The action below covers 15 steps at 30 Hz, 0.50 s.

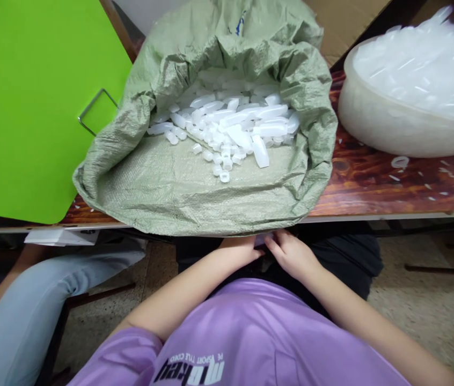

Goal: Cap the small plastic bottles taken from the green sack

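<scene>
Both my hands meet just below the table's front edge, under the lip of a green woven sack (195, 182). My left hand (241, 249) and my right hand (291, 252) have their fingers pinched together around a small pale piece (262, 239) that is mostly hidden between them. The sack lies open on the table and holds several small translucent white plastic parts (231, 123), tubes and caps, piled toward its back.
A white plastic basin (392, 128) heaped with translucent parts stands at the right on the brown wooden table (392, 185). A bright green board (29, 107) with a wire handle covers the left. Another person's leg in light jeans (29, 305) is at lower left.
</scene>
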Tool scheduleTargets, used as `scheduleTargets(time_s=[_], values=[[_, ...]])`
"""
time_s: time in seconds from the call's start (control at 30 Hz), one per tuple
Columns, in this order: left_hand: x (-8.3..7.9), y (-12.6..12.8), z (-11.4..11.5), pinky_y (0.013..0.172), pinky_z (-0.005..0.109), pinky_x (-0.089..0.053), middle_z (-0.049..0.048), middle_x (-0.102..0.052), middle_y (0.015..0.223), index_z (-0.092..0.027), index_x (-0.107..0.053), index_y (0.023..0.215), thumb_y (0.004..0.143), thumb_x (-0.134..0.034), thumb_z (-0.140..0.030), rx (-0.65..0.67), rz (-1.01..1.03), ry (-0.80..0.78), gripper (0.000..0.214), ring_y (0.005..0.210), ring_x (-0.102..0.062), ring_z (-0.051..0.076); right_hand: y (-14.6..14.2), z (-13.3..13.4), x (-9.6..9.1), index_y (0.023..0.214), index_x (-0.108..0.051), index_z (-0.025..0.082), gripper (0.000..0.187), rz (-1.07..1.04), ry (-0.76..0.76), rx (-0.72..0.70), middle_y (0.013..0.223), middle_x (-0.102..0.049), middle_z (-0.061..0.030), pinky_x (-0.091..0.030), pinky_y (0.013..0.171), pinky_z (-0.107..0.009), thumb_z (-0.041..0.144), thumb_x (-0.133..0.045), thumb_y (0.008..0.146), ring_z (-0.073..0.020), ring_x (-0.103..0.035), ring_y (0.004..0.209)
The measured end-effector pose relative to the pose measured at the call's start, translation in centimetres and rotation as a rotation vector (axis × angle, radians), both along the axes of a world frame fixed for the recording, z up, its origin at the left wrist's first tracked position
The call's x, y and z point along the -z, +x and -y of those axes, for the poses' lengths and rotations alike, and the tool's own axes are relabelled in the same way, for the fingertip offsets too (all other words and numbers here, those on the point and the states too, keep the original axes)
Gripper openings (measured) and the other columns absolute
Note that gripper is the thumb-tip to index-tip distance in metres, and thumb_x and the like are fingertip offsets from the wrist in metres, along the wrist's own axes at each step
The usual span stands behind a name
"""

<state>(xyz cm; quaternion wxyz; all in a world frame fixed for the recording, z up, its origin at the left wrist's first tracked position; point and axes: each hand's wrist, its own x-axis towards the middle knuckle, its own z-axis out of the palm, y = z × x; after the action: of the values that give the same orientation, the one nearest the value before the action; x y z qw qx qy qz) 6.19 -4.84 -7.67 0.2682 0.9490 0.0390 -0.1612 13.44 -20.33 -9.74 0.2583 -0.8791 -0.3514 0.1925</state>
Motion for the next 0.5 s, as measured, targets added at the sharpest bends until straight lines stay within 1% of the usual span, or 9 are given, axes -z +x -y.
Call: scheduleTargets(time_s=[0.07,0.1,0.17,0.23,0.3,0.33,0.37,0.43,0.5], values=[[0.2,0.3,0.1,0.099,0.041,-0.035,0.0135,-0.046,0.13,-0.016,-0.04,0.13,0.066,-0.068,-0.039,-0.013,-0.067,-0.018,0.073,0.119,-0.043,0.033,1.0,1.0,-1.6,0.1,-0.056,0.013,0.039,0.04,-0.148,0.005,0.09,-0.064,-0.0139,-0.044,0.063,-0.032,0.045,-0.039,0.089,-0.0233,-0.062,0.077],[0.2,0.3,0.1,0.1,0.042,-0.033,0.014,-0.045,0.131,-0.016,-0.038,0.132,0.064,-0.071,-0.038,-0.016,-0.1,-0.025,0.079,0.12,-0.042,0.034,1.4,1.6,-2.7,0.098,-0.058,0.014,0.037,0.014,-0.176,-0.051,0.089,-0.064,-0.0129,-0.044,0.063,-0.032,0.045,-0.041,0.088,-0.023,-0.062,0.075],[0.0,0.1,-0.2,0.102,0.043,-0.032,0.0142,-0.045,0.132,-0.016,-0.036,0.133,0.066,-0.069,-0.04,-0.022,-0.125,-0.049,0.078,0.122,-0.04,0.033,1.8,2.2,-5.5,0.089,-0.061,0.019,0.029,-0.099,-0.147,-0.262,0.083,-0.065,-0.0072,-0.045,0.061,-0.029,0.042,-0.044,0.088,-0.019,-0.061,0.07],[-0.7,-0.4,-0.6,0.104,0.042,-0.03,0.0138,-0.042,0.135,-0.017,-0.034,0.135,0.071,-0.065,-0.041,0.017,-0.089,-0.093,0.075,0.125,-0.039,0.031,2.1,1.8,-8.7,0.083,-0.062,0.023,0.023,-0.179,-0.008,-0.456,0.078,-0.063,-0.0023,-0.044,0.058,-0.024,0.039,-0.046,0.088,-0.0143,-0.059,0.066],[-2.1,-1.0,-1.1,0.105,0.041,-0.029,0.0148,-0.039,0.138,-0.016,-0.03,0.138,0.073,-0.063,-0.041,0.102,-0.063,-0.131,0.077,0.128,-0.035,0.031,2.5,-0.1,-11.5,0.084,-0.06,0.023,0.02,-0.089,0.193,-0.462,0.077,-0.062,-0.0016,-0.044,0.058,-0.022,0.035,-0.046,0.088,-0.013,-0.057,0.067],[-3.0,-1.4,-1.4,0.104,0.041,-0.03,0.0157,-0.038,0.139,-0.014,-0.03,0.139,0.074,-0.063,-0.042,0.149,-0.081,-0.148,0.078,0.128,-0.035,0.031,2.8,-1.6,-12.5,0.084,-0.06,0.022,0.019,0.022,0.259,-0.42,0.077,-0.062,-0.0025,-0.044,0.06,-0.023,0.033,-0.045,0.088,-0.0139,-0.057,0.069],[-4.1,-1.8,-1.6,0.103,0.04,-0.032,0.0165,-0.038,0.139,-0.013,-0.032,0.138,0.074,-0.062,-0.044,0.196,-0.116,-0.168,0.077,0.126,-0.037,0.032,3.1,-3.3,-13.2,0.085,-0.059,0.02,0.018,0.144,0.272,-0.363,0.079,-0.062,-0.0038,-0.044,0.062,-0.025,0.031,-0.045,0.088,-0.0156,-0.058,0.072],[-6.9,-2.6,-2.3,0.098,0.037,-0.038,0.0156,-0.045,0.134,-0.012,-0.04,0.134,0.077,-0.059,-0.047,0.282,-0.193,-0.243,0.071,0.12,-0.045,0.03,4.0,-7.3,-13.7,0.091,-0.058,0.018,0.018,0.336,0.156,-0.257,0.086,-0.063,-0.0068,-0.044,0.066,-0.029,0.031,-0.047,0.086,-0.0199,-0.059,0.078],[-9.9,-3.2,-3.2,0.092,0.029,-0.043,0.0111,-0.055,0.124,-0.014,-0.049,0.127,0.081,-0.055,-0.045,0.344,-0.176,-0.37,0.056,0.11,-0.054,0.023,4.7,-11.1,-13.3,0.102,-0.055,0.015,0.031,0.418,0.017,-0.214,0.093,-0.063,-0.0107,-0.044,0.068,-0.033,0.04,-0.047,0.086,-0.0245,-0.06,0.084]])
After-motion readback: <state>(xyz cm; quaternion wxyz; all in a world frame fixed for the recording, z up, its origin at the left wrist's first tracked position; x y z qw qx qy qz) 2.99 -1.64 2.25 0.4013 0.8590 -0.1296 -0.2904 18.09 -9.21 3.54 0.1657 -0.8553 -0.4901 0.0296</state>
